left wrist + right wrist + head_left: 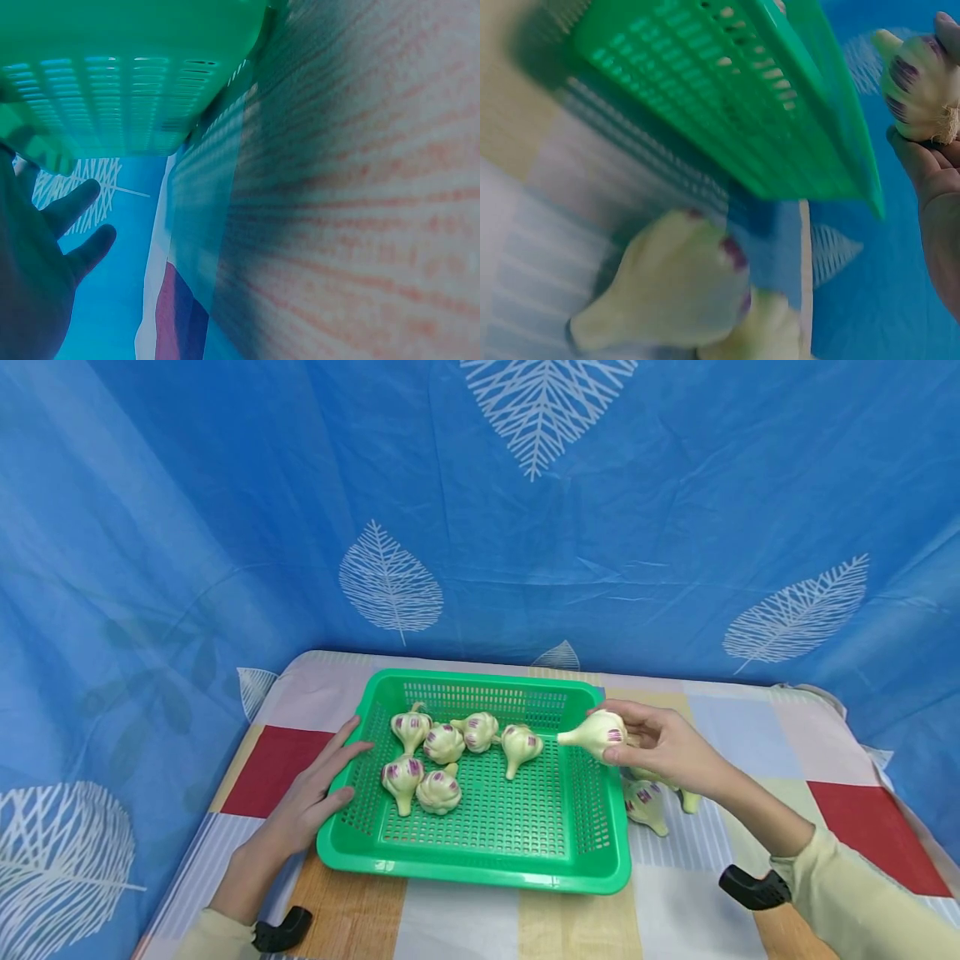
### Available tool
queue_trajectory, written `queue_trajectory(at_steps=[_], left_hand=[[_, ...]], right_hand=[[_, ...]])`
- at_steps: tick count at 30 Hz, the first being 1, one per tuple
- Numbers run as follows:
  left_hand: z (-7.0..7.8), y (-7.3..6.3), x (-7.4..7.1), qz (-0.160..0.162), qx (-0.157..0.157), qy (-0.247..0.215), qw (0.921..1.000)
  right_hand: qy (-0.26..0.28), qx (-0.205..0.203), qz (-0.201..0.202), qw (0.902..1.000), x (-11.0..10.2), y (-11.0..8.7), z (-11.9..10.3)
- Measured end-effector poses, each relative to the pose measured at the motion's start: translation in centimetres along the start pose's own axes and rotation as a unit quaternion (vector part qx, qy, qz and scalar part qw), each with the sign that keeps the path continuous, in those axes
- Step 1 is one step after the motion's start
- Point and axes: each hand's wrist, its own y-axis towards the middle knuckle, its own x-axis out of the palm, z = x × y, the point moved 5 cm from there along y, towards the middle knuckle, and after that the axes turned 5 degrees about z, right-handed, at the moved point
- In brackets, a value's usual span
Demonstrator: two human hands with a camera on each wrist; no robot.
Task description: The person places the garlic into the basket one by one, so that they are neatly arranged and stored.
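Right of centre in the head view, the person's right hand (663, 747) pinches a garlic bulb (596, 735) between thumb and fingers, its pale stem pointing left. That bulb is held up at the basket's right rim, stem over the inside; the right wrist view shows its purple streaks and root tuft at the upper right.

At left of centre, the left hand (311, 789) has its fingers extended and apart, tips reaching over the left rim of the green basket (480, 878). How firmly they press, one cannot tell.

The basket, rectangular with slotted walls and a perforated floor, fills the lower middle of the frame. Six bulbs lie in it, mostly in its left and upper parts: a row of four, made up of an upper-left bulb (411, 727), a second bulb (444, 743), a third bulb (480, 732) and a rightmost bulb (521, 747), with two below, a lower-left bulb (402, 777) and its neighbour (439, 790). The near right part of the floor is bare.

Outside, just beyond the right wall, loose bulbs (645, 806) lie on the checked cloth (461, 918), partly hidden beneath the right hand. A blue leaf-print curtain (637, 527) hangs behind.
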Motion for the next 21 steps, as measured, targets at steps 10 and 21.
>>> queue_trajectory(at_steps=[10, 21], left_hand=[[-0.2, 0.0, 0.1, 0.002, -0.002, 0.004, 1.0], [-0.1, -0.1, 0.3, 0.0, 0.002, -0.001, 1.0]], right_hand=[[-0.048, 0.013, -0.097, 0.994, 4.5, 3.1, -0.8], [-0.122, -0.047, -0.226, 0.9652, 8.4, 6.5, -2.2]])
